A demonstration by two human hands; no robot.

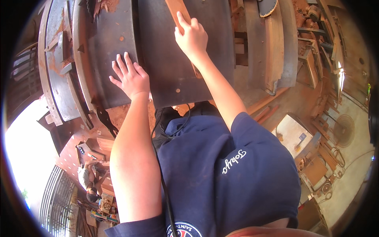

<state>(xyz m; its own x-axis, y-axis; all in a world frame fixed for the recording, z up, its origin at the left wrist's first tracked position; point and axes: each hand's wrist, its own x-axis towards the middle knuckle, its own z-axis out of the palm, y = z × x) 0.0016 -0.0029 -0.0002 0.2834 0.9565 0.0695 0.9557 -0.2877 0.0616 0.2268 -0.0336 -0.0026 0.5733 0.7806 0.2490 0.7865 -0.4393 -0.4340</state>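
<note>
My left hand [131, 78] lies with fingers spread on the dark metal table [112, 37], just left of the raised edge that runs away from me. It holds nothing. My right hand [193, 38] grips a reddish-brown wooden strip [176, 7] on the flat metal top [169, 75] to the right of that edge. Its index finger stretches along the wood, and the thumb rests near the strip's left side. The strip's near end shows beneath my right wrist; its far end runs out of view at the top.
A toothed circular saw blade [268, 7] is at the upper right, beside a long wooden beam [274, 51]. Sawdust and wood offcuts lie around. At the lower left another person [90, 179] is crouched or seated. A black cord [161, 173] hangs down my front. A fan [344, 125] stands far right.
</note>
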